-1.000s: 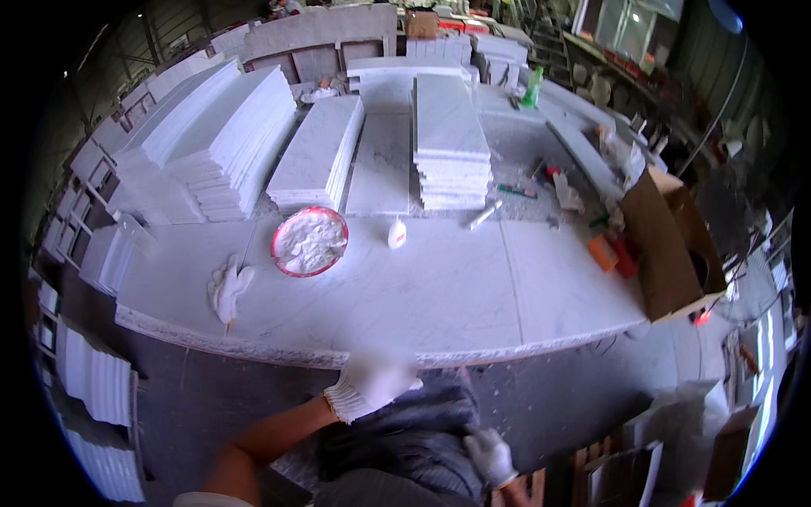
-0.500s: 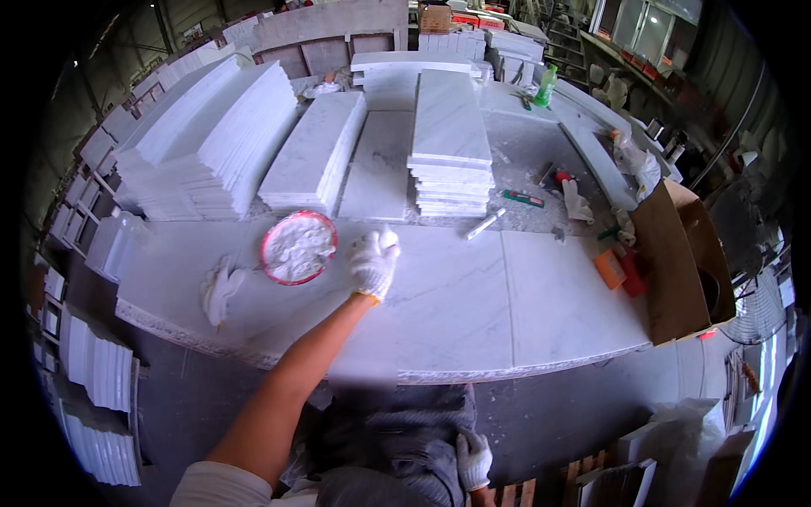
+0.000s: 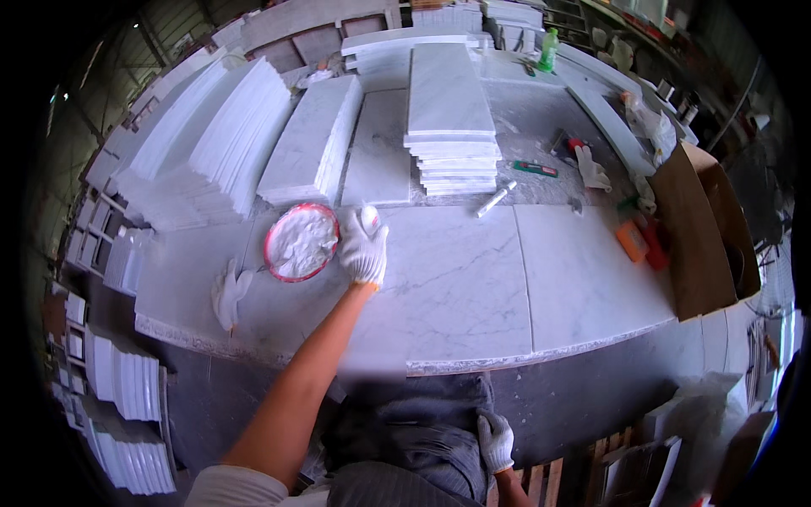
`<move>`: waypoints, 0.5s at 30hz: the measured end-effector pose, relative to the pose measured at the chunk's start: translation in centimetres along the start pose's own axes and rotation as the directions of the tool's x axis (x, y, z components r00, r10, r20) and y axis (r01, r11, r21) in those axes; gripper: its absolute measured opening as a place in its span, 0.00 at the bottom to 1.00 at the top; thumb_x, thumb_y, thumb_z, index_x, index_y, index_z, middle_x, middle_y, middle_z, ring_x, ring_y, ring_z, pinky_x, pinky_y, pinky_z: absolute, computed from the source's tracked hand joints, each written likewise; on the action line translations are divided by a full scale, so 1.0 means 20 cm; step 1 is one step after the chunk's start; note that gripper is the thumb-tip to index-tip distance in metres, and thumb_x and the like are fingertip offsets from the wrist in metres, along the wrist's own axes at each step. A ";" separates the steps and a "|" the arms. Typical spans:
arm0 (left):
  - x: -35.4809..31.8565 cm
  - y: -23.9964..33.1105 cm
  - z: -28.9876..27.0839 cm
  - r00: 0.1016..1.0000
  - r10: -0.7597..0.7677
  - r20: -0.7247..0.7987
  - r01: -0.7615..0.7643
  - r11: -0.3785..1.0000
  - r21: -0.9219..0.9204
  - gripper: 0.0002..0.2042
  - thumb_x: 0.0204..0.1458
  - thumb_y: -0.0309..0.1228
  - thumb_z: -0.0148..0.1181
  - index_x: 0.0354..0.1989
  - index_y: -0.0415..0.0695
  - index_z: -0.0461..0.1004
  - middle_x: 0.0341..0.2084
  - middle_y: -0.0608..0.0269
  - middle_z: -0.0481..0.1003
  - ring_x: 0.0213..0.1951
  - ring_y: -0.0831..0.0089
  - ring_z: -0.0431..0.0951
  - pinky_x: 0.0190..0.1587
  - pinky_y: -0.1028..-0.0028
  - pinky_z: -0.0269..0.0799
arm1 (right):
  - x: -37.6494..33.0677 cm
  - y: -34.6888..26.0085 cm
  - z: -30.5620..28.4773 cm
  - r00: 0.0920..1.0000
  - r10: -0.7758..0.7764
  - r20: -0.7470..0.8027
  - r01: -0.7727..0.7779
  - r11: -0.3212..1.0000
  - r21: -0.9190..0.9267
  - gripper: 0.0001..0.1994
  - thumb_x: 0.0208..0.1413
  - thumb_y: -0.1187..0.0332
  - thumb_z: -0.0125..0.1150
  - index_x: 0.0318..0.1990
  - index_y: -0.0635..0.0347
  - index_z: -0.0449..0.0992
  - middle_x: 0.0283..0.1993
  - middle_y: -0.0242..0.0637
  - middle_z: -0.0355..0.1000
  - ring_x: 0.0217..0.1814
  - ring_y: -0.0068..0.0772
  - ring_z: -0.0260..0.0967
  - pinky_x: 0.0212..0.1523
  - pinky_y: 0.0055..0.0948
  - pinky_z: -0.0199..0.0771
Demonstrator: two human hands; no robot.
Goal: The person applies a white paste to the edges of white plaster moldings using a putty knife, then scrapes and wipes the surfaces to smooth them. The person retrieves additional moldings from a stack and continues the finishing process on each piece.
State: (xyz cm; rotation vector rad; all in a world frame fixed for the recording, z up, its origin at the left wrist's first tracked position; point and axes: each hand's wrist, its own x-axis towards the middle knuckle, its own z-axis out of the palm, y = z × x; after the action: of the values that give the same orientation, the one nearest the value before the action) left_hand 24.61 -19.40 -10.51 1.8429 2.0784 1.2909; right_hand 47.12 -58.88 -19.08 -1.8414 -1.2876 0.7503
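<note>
Marble slabs crowd the workshop table (image 3: 473, 287). Beside the red-rimmed bowl of white paste (image 3: 301, 242), the gloved left hand (image 3: 364, 249) curls around a small pale lump (image 3: 369, 218), probably light and crumbly, best pinched gently. The right hand (image 3: 495, 439) hangs loosely closed, empty, below the table's edge.

Left arm: bare forearm extended far forward from the lower left, elbow nearly straight, rising diagonally toward the centre. Left hand (image 3: 364, 247) wears a white knit glove with an orange cuff edge at the wrist. Palm faces down, back of the hand toward the camera, fingers together, pointing forward and slightly curled. Whether the grip is closed on anything cannot be told from this angle.

Right arm: held low, close to the body at the lower edge. Right hand (image 3: 495, 440), also in a white glove, rests against the dark clothing, fingers loosely bent.
</note>
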 end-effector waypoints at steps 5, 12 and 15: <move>-0.45 0.26 -0.21 0.976 0.211 0.047 -0.207 0.976 -0.070 0.36 0.47 0.39 0.70 0.64 0.44 0.62 0.56 0.47 0.69 0.60 0.47 0.66 0.60 0.56 0.62 | 0.01 -0.02 -0.03 0.997 0.074 0.033 -0.073 0.997 -0.034 0.11 0.58 0.65 0.59 0.43 0.57 0.82 0.38 0.47 0.78 0.38 0.50 0.74 0.41 0.40 0.75; -0.28 0.53 0.14 0.741 0.579 0.339 -0.589 0.804 -0.086 0.21 0.53 0.41 0.63 0.53 0.46 0.70 0.47 0.57 0.71 0.52 0.56 0.70 0.53 0.55 0.67 | 0.05 0.00 -0.02 0.984 0.161 0.069 -0.158 0.986 -0.055 0.11 0.58 0.63 0.59 0.45 0.52 0.82 0.37 0.49 0.77 0.37 0.52 0.75 0.39 0.42 0.75; -0.11 0.60 0.36 0.715 0.542 0.442 -0.610 0.792 0.016 0.21 0.56 0.44 0.57 0.54 0.47 0.69 0.48 0.60 0.71 0.53 0.58 0.68 0.54 0.56 0.67 | 0.07 0.00 0.01 0.954 0.274 0.125 -0.262 0.960 -0.104 0.15 0.60 0.58 0.56 0.49 0.50 0.81 0.42 0.48 0.78 0.43 0.52 0.75 0.44 0.42 0.76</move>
State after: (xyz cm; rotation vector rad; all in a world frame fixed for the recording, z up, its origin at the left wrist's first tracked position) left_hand 38.70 -18.42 -8.69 2.6978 1.4556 0.6858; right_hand 47.46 -57.49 -19.21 -2.0925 -1.1832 0.9963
